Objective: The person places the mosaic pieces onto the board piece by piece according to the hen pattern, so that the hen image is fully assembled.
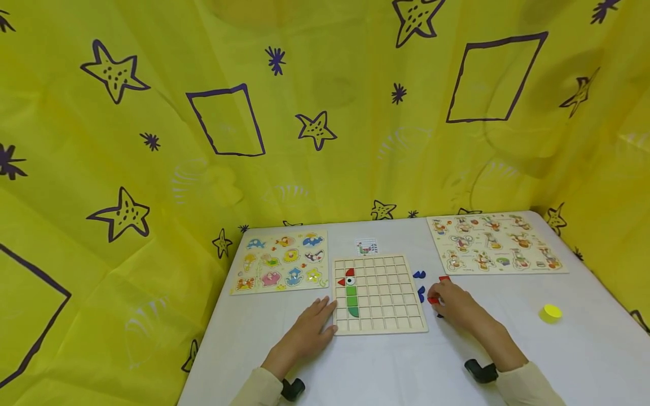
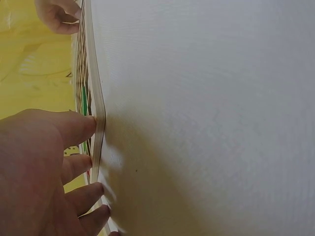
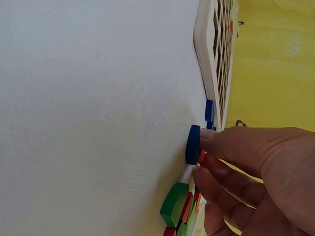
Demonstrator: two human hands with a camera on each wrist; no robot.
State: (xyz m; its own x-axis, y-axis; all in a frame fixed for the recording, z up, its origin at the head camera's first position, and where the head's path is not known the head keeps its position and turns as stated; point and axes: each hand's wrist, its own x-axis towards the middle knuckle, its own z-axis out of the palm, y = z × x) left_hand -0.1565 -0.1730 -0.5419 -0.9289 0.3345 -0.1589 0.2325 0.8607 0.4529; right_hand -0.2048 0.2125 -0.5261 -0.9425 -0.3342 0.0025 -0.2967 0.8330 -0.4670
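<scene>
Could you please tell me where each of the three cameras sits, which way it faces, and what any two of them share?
Head: worn high, looking forward and down at the white table; both forearms and hands show.
Left wrist: low beside the left hand, looking along the tabletop; its fingers touch the grid board edge.
Right wrist: low beside the right hand, which pinches a red piece by a blue piece.
Shared: all three show the grid board.

Sea-animal puzzle board (image 1: 281, 262) lies at ten o'clock on the white worktop (image 1: 584, 361); figure puzzle board (image 1: 495, 243) at two o'clock; yellow disc (image 1: 551, 312) at three o'clock.
</scene>
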